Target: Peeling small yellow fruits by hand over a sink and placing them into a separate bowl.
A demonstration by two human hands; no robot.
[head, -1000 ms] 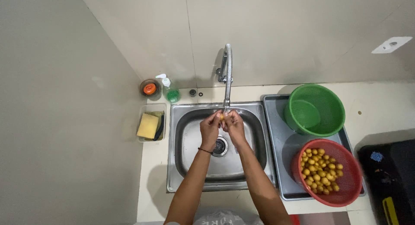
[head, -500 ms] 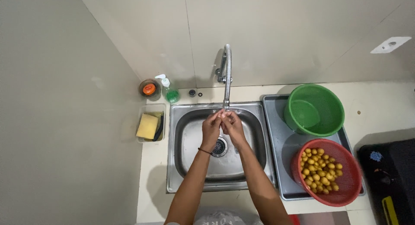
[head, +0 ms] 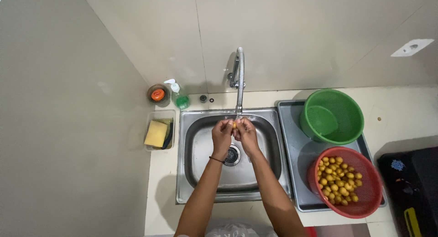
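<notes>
Over the steel sink (head: pixel 200 173), my left hand (head: pixel 222 136) and my right hand (head: pixel 247 136) meet under the spout of the tall tap (head: pixel 239 77). Together they pinch one small yellow fruit (head: pixel 234 124) between the fingertips. A dark band sits on my left wrist. To the right, a red basket (head: pixel 365 205) holds several more small yellow fruits (head: pixel 337 180). Behind it stands an empty green basket (head: pixel 331 116).
Both baskets stand on a grey tray (head: pixel 296 173) right of the sink. A yellow sponge (head: pixel 156 133) lies in a clear holder at the left, with a green soap bottle (head: pixel 181 98) and an orange-lidded pot (head: pixel 158 95) behind. A dark object (head: pixel 410 187) fills the right edge.
Both hands stay together under the tap with the fruit, shifting only slightly as the fingers work around it.
</notes>
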